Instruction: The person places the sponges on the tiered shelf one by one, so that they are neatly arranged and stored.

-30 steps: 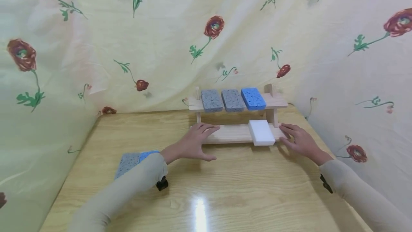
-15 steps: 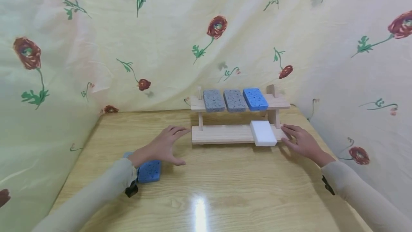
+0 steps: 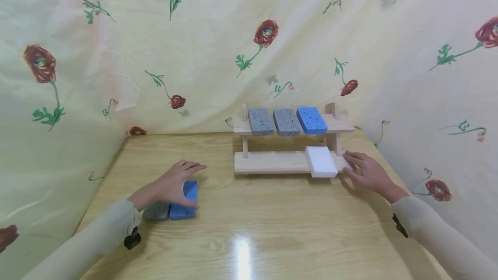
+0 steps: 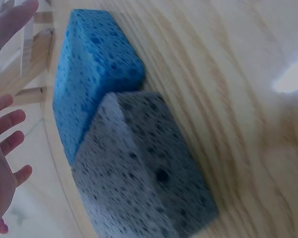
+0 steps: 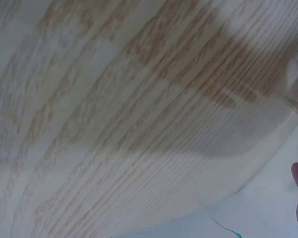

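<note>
My left hand (image 3: 171, 186) hovers over a blue sponge (image 3: 183, 211) on the table, thumb and fingers spread apart with nothing between them. Beside that sponge lies a grey sponge (image 4: 139, 168), partly covered by the hand in the head view; the left wrist view shows the two side by side. At the right end of a two-tier wooden shelf (image 3: 272, 163), my right hand (image 3: 369, 173) has its fingertips right at the lower board. A white sponge block (image 3: 321, 162) lies on that board, close to the right hand.
Along the upper board stand two grey sponges, the left one (image 3: 261, 122) and the middle one (image 3: 287, 122), plus a blue sponge (image 3: 312, 120). Flower-patterned cloth (image 3: 210, 55) hangs behind and at both sides of the wooden table (image 3: 295, 228).
My left hand has moved left and toward me, away from the left end of the shelf to above the blue and grey sponges. The right hand stays at the shelf's right end.
</note>
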Tool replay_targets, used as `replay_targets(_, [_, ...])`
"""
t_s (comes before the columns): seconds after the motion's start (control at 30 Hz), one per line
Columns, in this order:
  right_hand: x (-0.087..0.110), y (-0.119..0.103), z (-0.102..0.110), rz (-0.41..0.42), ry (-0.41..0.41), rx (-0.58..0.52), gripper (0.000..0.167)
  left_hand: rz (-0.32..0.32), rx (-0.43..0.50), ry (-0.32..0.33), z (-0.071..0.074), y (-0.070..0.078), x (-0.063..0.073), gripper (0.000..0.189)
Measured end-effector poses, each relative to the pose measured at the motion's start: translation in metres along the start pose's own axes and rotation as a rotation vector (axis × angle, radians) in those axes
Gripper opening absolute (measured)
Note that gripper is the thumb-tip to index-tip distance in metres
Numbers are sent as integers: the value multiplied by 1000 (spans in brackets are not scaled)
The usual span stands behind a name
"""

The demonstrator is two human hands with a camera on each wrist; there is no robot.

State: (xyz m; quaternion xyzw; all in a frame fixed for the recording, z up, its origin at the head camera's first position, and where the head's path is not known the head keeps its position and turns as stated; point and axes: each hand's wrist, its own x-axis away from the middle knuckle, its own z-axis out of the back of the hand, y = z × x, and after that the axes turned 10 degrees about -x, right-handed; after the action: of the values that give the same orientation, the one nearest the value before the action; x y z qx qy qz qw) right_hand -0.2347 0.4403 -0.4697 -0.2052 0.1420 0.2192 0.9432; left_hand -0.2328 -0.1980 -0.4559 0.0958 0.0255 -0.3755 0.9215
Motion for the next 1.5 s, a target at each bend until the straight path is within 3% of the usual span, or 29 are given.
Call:
replay_targets(0.27, [0,-2,1,-13,-12,15,53,-32,-27,-1,-2,-11,16,118])
replay_targets(0.5, [0,1,0,-36,-31,24,54,-14,-34,-45,-2,-18,28,121])
replay_targets(1.1, [-1,2,0,1,-5,14,53,80,-14,-148,4,-24,42,115])
replay_targets(1.5, [0,-2,2,-30,-28,27,54,101,-8,-146,-2,-29,45,110])
